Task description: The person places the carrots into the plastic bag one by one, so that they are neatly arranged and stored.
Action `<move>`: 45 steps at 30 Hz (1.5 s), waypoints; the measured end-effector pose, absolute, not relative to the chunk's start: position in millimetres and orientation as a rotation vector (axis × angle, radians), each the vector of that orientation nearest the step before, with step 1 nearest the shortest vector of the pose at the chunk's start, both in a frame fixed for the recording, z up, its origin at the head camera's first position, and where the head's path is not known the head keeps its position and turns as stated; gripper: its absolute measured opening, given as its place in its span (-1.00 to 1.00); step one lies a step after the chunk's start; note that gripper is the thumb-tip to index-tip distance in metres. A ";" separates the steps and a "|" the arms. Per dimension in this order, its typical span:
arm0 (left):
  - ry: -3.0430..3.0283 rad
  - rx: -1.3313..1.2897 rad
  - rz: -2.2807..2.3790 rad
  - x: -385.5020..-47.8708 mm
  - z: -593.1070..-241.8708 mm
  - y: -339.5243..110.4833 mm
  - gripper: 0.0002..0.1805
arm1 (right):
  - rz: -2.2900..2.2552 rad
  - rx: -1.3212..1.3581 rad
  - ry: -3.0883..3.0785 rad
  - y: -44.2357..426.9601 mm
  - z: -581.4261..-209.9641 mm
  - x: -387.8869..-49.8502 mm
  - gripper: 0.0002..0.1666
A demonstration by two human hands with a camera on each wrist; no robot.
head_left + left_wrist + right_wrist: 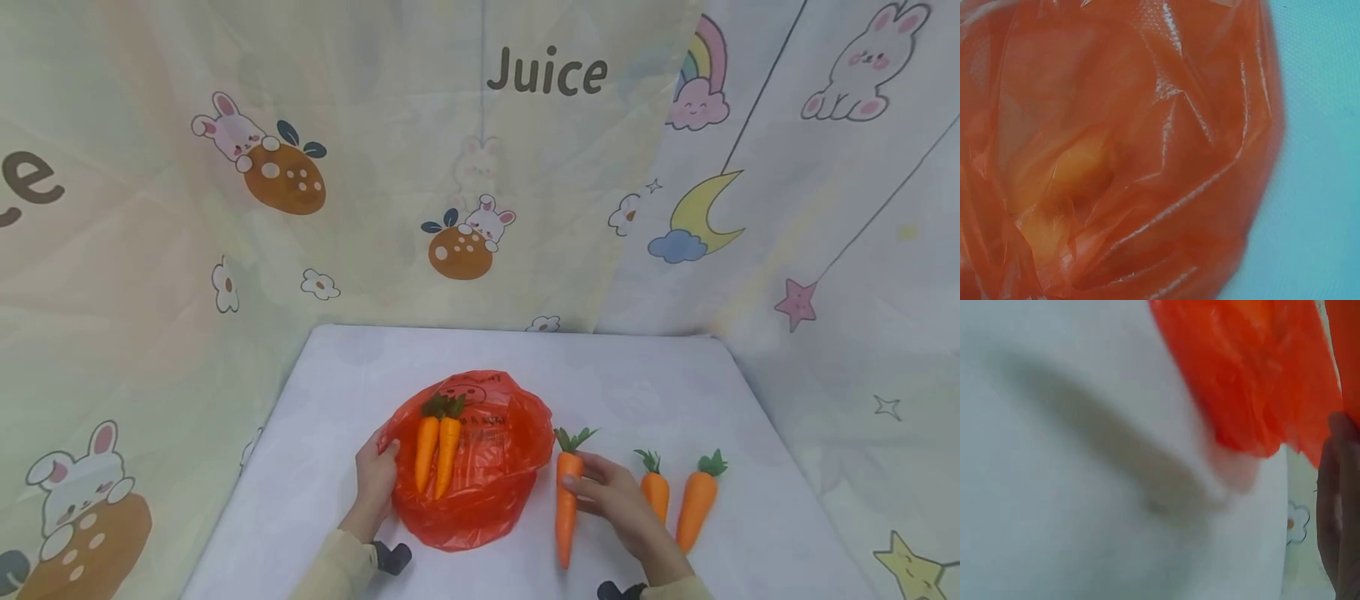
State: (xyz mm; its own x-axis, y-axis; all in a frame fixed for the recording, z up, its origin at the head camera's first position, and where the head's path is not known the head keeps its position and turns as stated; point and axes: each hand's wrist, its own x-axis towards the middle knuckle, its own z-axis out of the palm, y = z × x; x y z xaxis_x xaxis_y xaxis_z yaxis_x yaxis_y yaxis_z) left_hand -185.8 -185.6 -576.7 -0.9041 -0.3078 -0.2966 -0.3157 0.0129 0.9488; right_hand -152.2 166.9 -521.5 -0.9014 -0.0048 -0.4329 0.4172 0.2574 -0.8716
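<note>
A red plastic bag lies with its mouth spread, two carrots side by side in it. The left hand grips the bag's left edge. Just right of the bag, the right hand holds a carrot between thumb and fingers, leafy end up. In the left wrist view the bag fills most of the picture, yellowish shapes showing through it; the left hand is not seen there. The right wrist view has the right hand's fingers on the carrot, near the bag.
Two more carrots, one partly behind the right hand and another farther right, lie on the white table. Printed fabric hangs behind and at both sides of the table.
</note>
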 end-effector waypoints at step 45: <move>2.176 -0.669 2.146 -190.4 -577.2 -186.6 -0.50 | -2.060 0.090 1.859 49.3 -474.1 -226.6 -0.09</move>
State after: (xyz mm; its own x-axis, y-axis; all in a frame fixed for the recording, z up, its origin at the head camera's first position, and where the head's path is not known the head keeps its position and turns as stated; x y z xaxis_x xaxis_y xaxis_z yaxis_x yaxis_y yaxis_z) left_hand -190.4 -186.6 -577.2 -0.9084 -0.2887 -0.3025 -0.3064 -0.0325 0.9513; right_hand -226.6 49.3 -474.1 -0.9319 -0.2235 -0.2857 0.3071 -0.0669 -0.9493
